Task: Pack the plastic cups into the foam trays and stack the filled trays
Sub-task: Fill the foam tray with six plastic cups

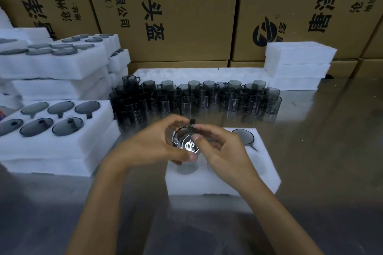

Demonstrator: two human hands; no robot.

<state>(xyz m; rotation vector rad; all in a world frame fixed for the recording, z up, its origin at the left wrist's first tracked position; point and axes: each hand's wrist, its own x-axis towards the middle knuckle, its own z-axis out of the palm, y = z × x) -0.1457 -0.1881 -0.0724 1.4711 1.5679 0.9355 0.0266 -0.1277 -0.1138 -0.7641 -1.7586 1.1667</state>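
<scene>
Both hands, left hand (pixel 157 143) and right hand (pixel 226 151), grip one smoky transparent plastic cup (pixel 186 143) above the white foam tray (pixel 223 182), which holds one seated cup (pixel 243 136); many loose cups (pixel 199 97) remain behind the tray.

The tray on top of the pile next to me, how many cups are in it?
6 in that foam tray: three in the far row, three in the near row. None look hidden.

Bare forearms, no sleeves; hands (pixel 186 147) ungloved, no rings.
</scene>
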